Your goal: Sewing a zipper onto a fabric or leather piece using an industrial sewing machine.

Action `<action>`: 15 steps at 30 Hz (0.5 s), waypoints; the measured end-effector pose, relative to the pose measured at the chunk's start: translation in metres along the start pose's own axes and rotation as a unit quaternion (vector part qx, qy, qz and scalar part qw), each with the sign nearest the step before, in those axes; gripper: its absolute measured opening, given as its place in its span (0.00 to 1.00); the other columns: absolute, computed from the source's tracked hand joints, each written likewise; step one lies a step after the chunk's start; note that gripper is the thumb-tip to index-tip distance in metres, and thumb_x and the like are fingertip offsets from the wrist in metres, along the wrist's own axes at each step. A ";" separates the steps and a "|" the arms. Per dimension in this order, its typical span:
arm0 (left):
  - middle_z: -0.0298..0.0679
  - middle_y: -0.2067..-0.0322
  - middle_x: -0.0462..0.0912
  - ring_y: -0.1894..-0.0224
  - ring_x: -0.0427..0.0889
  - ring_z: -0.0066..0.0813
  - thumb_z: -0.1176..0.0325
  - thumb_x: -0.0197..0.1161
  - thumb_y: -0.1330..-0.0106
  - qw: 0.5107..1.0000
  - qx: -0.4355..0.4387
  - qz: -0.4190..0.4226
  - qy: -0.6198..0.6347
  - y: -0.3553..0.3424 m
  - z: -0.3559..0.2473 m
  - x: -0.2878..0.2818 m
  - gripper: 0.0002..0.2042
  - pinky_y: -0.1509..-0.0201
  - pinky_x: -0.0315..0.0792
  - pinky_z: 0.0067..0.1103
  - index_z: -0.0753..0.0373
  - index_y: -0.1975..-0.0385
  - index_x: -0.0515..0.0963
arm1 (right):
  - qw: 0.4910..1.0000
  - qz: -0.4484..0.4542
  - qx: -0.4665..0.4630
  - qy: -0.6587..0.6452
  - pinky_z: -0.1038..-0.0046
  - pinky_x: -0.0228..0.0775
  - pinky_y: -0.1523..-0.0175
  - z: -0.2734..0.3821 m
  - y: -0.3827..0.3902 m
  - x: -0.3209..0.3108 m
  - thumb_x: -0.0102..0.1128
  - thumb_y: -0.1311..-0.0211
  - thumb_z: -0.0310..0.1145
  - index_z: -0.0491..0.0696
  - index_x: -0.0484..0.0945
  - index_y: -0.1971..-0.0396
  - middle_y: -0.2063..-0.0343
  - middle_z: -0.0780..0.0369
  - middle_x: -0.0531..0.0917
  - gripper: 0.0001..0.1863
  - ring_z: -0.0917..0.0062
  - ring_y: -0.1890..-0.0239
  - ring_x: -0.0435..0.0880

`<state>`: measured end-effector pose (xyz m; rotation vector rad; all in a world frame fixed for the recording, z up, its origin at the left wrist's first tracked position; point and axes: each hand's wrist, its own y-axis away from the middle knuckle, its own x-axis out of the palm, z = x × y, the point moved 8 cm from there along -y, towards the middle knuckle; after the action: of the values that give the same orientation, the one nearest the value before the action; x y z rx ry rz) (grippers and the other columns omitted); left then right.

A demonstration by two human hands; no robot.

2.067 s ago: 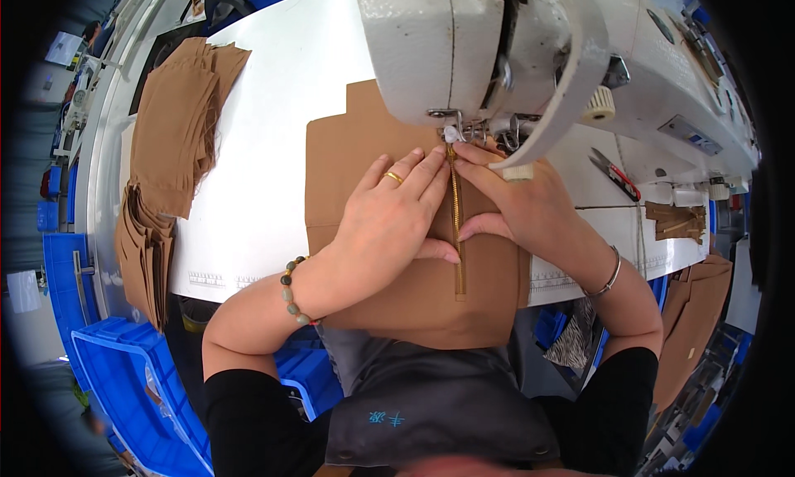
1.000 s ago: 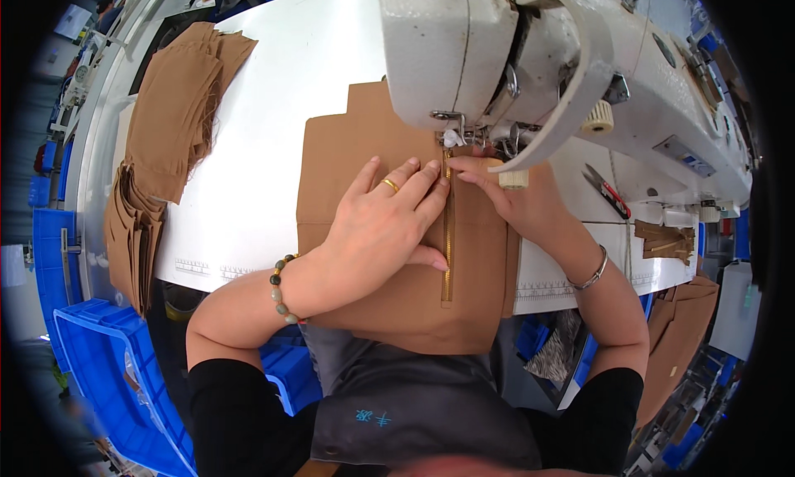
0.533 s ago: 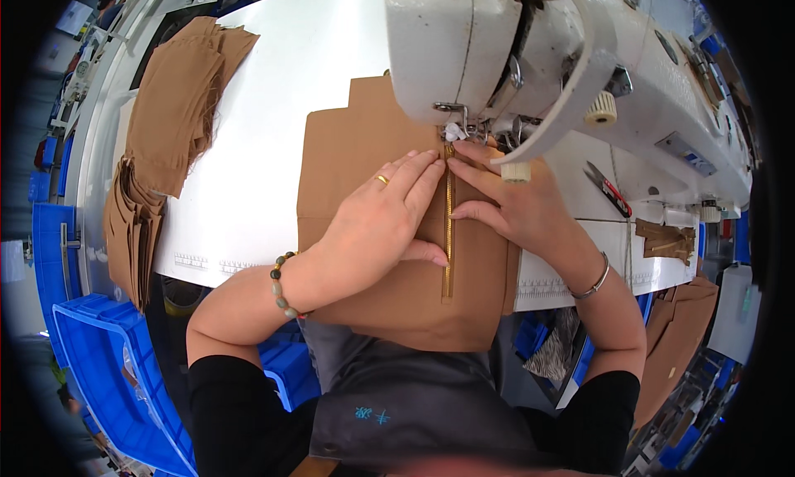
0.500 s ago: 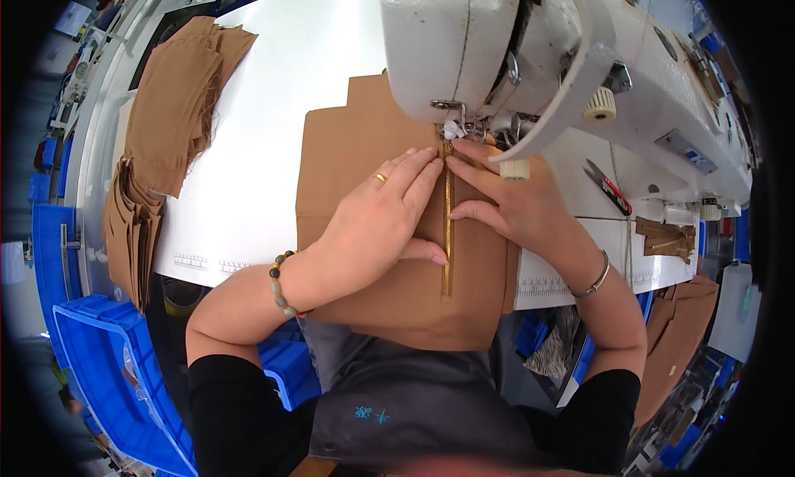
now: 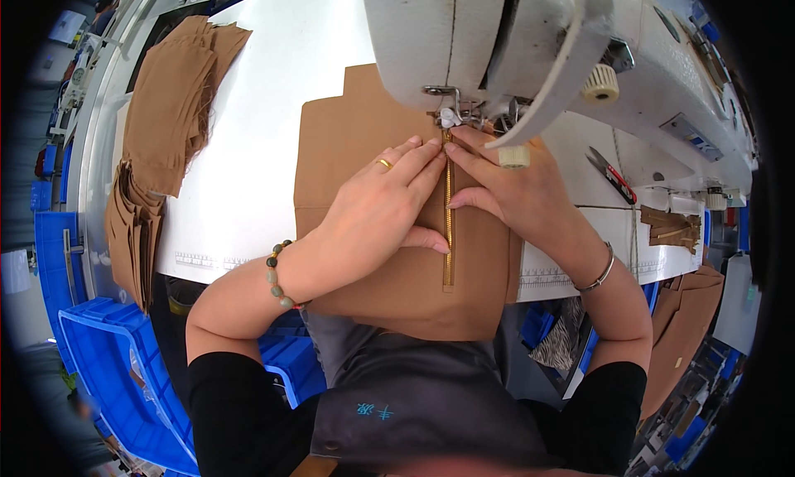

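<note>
A brown fabric panel (image 5: 331,162) lies on the white table under the sewing machine's presser foot (image 5: 448,119). A gold-toothed zipper (image 5: 449,220) runs lengthwise down a narrow slot in it. My left hand (image 5: 381,199) rests flat on the panel left of the zipper, fingertips close to the foot and thumb beside the teeth. On the other side, my right hand (image 5: 522,183) lies with fingers stretched out and thumb apart, its fingertips by the zipper's upper end. Part of that hand is hidden behind the machine's curved white guard (image 5: 555,88). The needle cannot be made out.
Stacked brown fabric pieces (image 5: 170,104) lie at the left, with folded ones (image 5: 132,228) hanging over the edge. Red-and-black thread snips (image 5: 613,177) and a bundle of brown zippers (image 5: 669,229) sit at the right. Blue bins (image 5: 124,336) stand below left; more brown fabric (image 5: 683,328) hangs lower right.
The machine, panel and zipper appear slightly higher in the view, which has shifted a little. Both hands keep nearly the same flat pose on the fabric.
</note>
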<state>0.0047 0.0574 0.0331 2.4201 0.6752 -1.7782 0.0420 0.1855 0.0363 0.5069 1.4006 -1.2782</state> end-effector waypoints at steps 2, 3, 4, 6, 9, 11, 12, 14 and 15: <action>0.50 0.36 0.75 0.36 0.75 0.49 0.46 0.75 0.50 1.000 0.002 -0.003 0.004 -0.001 0.001 -0.002 0.45 0.32 0.72 0.34 0.73 0.36 0.72 | 0.999 -0.033 -0.020 -0.001 0.56 0.68 0.33 0.001 0.000 -0.001 0.74 0.52 0.51 0.47 0.83 0.49 0.54 0.60 0.86 0.32 0.64 0.52 0.81; 0.50 0.37 0.75 0.37 0.76 0.49 0.46 0.75 0.50 1.000 0.000 -0.002 0.006 -0.002 0.002 -0.002 0.45 0.33 0.72 0.34 0.73 0.36 0.72 | 0.999 -0.033 -0.012 -0.008 0.56 0.68 0.33 -0.001 0.000 0.000 0.74 0.51 0.51 0.47 0.83 0.48 0.57 0.59 0.86 0.32 0.63 0.52 0.81; 0.49 0.38 0.75 0.38 0.76 0.49 0.46 0.75 0.50 1.000 -0.002 0.000 0.009 -0.003 0.003 -0.002 0.45 0.34 0.72 0.34 0.73 0.36 0.72 | 0.999 -0.032 -0.003 -0.015 0.55 0.68 0.32 -0.004 0.001 0.001 0.73 0.51 0.52 0.48 0.83 0.48 0.59 0.59 0.86 0.32 0.62 0.53 0.81; 0.49 0.39 0.76 0.38 0.76 0.49 0.46 0.75 0.50 1.000 0.001 -0.006 0.006 -0.004 0.004 -0.003 0.45 0.34 0.72 0.34 0.73 0.36 0.72 | 1.000 -0.024 0.001 -0.007 0.54 0.68 0.32 -0.007 0.002 0.005 0.72 0.50 0.53 0.48 0.83 0.46 0.61 0.59 0.85 0.33 0.62 0.54 0.81; 0.49 0.39 0.76 0.36 0.75 0.49 0.44 0.74 0.50 1.000 0.002 -0.003 0.001 -0.006 0.005 -0.004 0.45 0.31 0.70 0.35 0.74 0.37 0.73 | 1.000 -0.013 0.007 -0.003 0.53 0.68 0.32 -0.011 0.003 0.009 0.71 0.48 0.54 0.49 0.84 0.43 0.65 0.59 0.84 0.34 0.61 0.55 0.81; 0.50 0.38 0.76 0.34 0.75 0.49 0.43 0.72 0.50 1.000 0.000 0.004 0.000 -0.007 0.007 -0.003 0.46 0.28 0.68 0.36 0.75 0.37 0.73 | 1.000 -0.008 0.008 -0.007 0.52 0.68 0.32 -0.012 0.003 0.012 0.71 0.48 0.54 0.50 0.84 0.42 0.67 0.59 0.83 0.35 0.60 0.55 0.80; 0.50 0.38 0.76 0.34 0.75 0.49 0.42 0.73 0.50 1.000 -0.004 0.008 0.003 -0.007 0.008 -0.003 0.46 0.27 0.68 0.38 0.75 0.37 0.73 | 1.000 -0.024 0.000 -0.005 0.52 0.68 0.32 -0.012 0.002 0.010 0.70 0.48 0.54 0.50 0.84 0.42 0.67 0.59 0.83 0.35 0.60 0.56 0.80; 0.49 0.39 0.76 0.35 0.75 0.49 0.42 0.73 0.51 1.000 -0.008 0.011 0.006 -0.008 0.009 -0.003 0.46 0.27 0.68 0.39 0.74 0.37 0.74 | 0.999 -0.041 -0.009 -0.004 0.52 0.68 0.32 -0.012 0.003 0.009 0.70 0.48 0.55 0.50 0.84 0.42 0.67 0.59 0.83 0.35 0.60 0.56 0.80; 0.49 0.39 0.76 0.35 0.75 0.49 0.42 0.73 0.51 1.000 -0.009 0.013 0.005 -0.008 0.010 -0.002 0.46 0.27 0.68 0.39 0.74 0.37 0.74 | 0.999 -0.037 -0.006 -0.003 0.52 0.68 0.32 -0.012 0.003 0.010 0.70 0.48 0.55 0.50 0.84 0.42 0.67 0.59 0.83 0.34 0.60 0.56 0.80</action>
<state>-0.0075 0.0611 0.0336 2.4168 0.6552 -1.7423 0.0365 0.1939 0.0240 0.4468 1.4332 -1.3282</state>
